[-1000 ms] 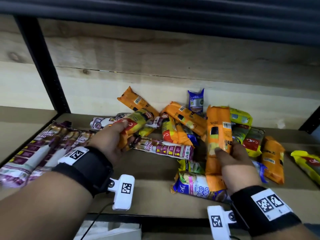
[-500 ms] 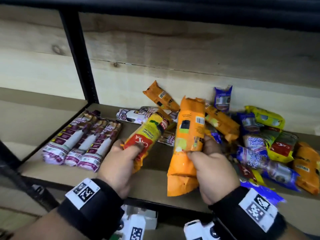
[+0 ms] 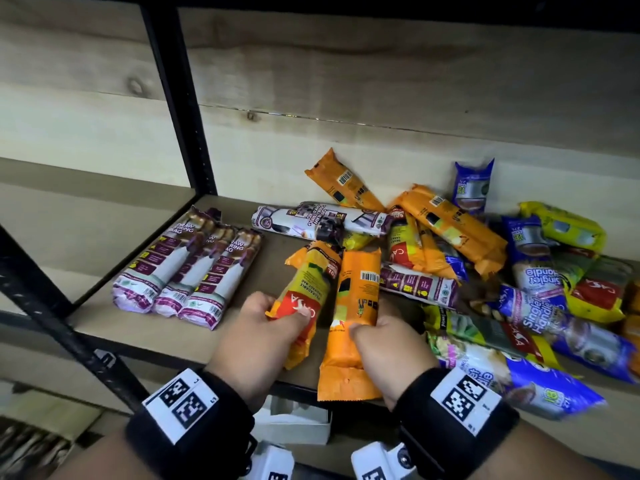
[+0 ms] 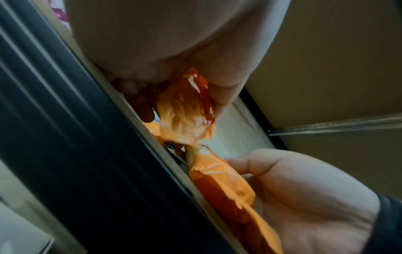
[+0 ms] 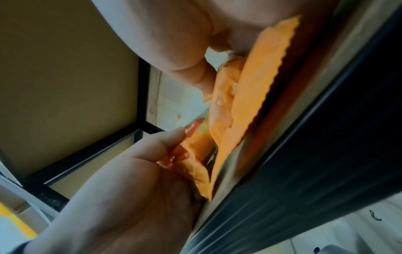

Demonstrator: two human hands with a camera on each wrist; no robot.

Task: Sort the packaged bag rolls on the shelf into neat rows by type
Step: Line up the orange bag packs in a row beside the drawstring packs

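My left hand (image 3: 277, 327) grips an orange, yellow and red bag roll (image 3: 304, 292) low over the wooden shelf (image 3: 145, 327). Beside it my right hand (image 3: 377, 334) grips a plain orange bag roll (image 3: 353, 306), whose lower end hangs past the shelf's front edge. The two rolls lie nearly parallel, just right of a neat row of three purple-and-white drawstring bag rolls (image 3: 187, 268). In the left wrist view my left hand (image 4: 178, 92) holds the red-orange roll (image 4: 187, 110). The right wrist view has my right hand (image 5: 208, 56) holding the orange roll (image 5: 243, 96).
A loose heap of orange, blue, yellow and purple rolls (image 3: 512, 278) fills the shelf's right half. One more purple-and-white roll (image 3: 318, 220) lies crosswise at the back. A black upright post (image 3: 176, 98) stands at the back left. A white box (image 3: 298, 424) sits below the shelf.
Both hands have carried their rolls leftward out of the heap and lowered them side by side near the purple row. The view has swung left.
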